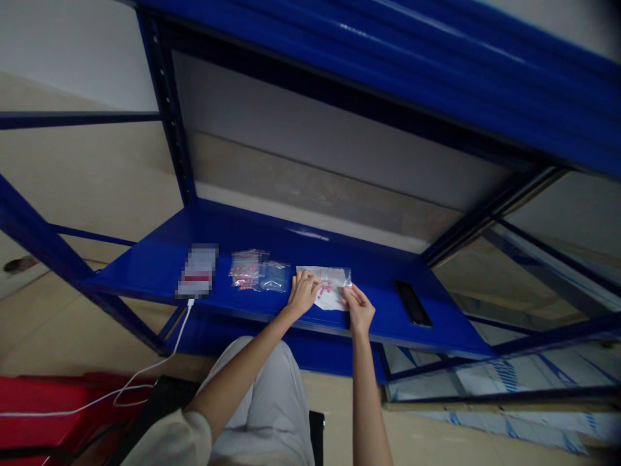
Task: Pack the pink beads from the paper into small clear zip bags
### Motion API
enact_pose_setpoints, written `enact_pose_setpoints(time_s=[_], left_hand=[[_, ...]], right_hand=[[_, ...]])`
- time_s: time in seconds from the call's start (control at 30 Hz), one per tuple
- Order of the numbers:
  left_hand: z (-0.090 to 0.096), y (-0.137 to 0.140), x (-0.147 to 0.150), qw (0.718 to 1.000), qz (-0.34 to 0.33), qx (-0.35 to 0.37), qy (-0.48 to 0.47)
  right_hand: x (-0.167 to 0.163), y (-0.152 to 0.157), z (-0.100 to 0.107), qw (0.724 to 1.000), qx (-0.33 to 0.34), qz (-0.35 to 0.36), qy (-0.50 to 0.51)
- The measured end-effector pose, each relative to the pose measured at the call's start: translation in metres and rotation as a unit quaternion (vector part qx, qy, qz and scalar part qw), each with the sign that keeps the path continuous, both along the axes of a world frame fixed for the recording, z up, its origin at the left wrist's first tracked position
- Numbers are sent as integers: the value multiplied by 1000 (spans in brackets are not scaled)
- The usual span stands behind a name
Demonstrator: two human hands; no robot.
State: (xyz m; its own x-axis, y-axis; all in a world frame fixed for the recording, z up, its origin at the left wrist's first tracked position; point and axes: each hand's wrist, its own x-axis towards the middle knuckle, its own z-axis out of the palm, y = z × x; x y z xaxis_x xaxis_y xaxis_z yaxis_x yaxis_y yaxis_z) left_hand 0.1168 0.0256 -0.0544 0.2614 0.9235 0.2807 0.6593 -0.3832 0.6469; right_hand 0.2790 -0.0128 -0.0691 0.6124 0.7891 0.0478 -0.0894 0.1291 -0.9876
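A sheet of white paper (332,299) lies on the blue shelf, with several small pink beads (324,290) on it. My left hand (304,291) rests over the paper's left part, its fingers drawn together close to the beads; whatever is between the fingertips is too small to make out. At the right side of the paper, my right hand (359,309) pinches a small clear plastic bag (347,277), partly hidden by the fingers. Left of the paper are a clear zip bag (275,277) and several zip bags holding pink beads (246,270).
A phone with a blurred-out screen (198,270) lies on the left of the blue shelf (369,259), a white cable (180,333) hanging from it. A dark phone (412,303) lies on the right. Blue uprights (167,97) and an upper shelf (388,58) frame the space.
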Motion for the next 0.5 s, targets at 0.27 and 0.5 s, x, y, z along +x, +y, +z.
enact_pose_setpoints(time_s=[0.27, 0.5], left_hand=[[2, -2, 0, 1000, -5, 11, -4], [3, -2, 0, 1000, -19, 10, -13]], right_hand=[[-2, 0, 2, 999, 10, -35, 21], [-1, -1, 4, 1000, 8, -24, -2]])
